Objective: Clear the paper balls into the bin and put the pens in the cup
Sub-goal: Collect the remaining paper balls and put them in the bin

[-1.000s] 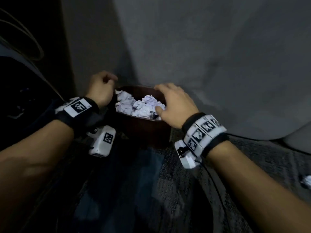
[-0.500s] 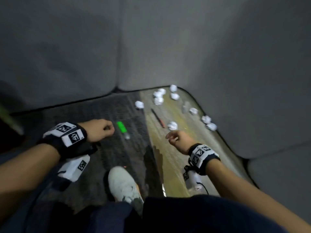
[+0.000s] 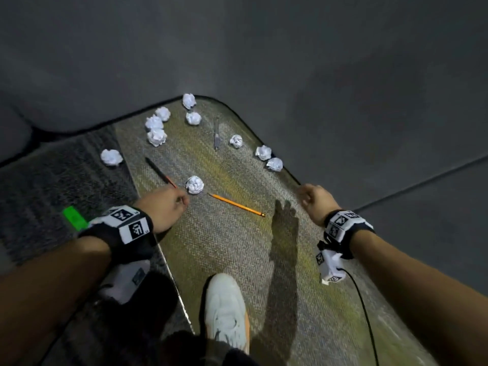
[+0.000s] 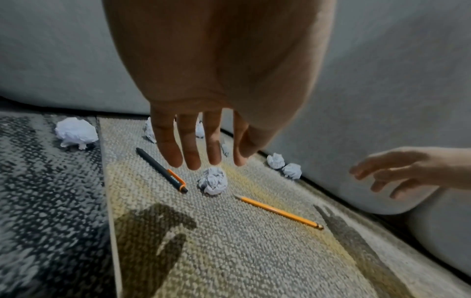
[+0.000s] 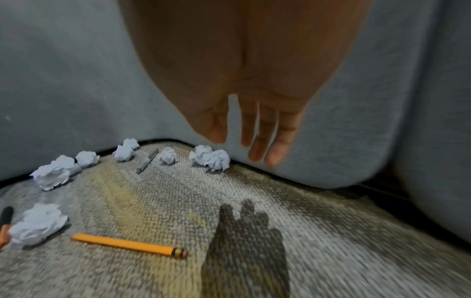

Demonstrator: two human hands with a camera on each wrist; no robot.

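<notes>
**A:** What has changed in the last second?

**B:** The view has swung away from the dark bin, already heaped with paper, to a fresh patch of carpet [image 3: 237, 247]. Both hands have left the bin's rim and now hang over the floor, empty, fingers straight and spread.

**A:** Where exactly?

**B:** The left hand [image 4: 198, 113] hovers above the crumpled white paper ball [image 4: 213, 180] at the middle of the patch, not touching it. The black pen with the orange clip [image 4: 163, 171] lies just at the ball's 9 o'clock, and the yellow wooden pencil [image 4: 279, 211] runs off toward 4 o'clock. The right hand [image 5: 244, 113] hangs near the pair of white paper balls [image 5: 210, 158] against the grey sofa base [image 5: 76, 80].

**A:** And the rest?

**B:** More white paper balls [image 3: 155, 128] cluster at 11 o'clock, a grey pen [image 3: 216, 134] lies at 12, and a green marker [image 3: 74, 218] sits at 9, on the darker carpet. Neither bin nor cup is in view now.

**A:** So for the task?

**B:** A new round of pickups is starting, I'd say — plenty of balls and every pen still on the floor.
</notes>
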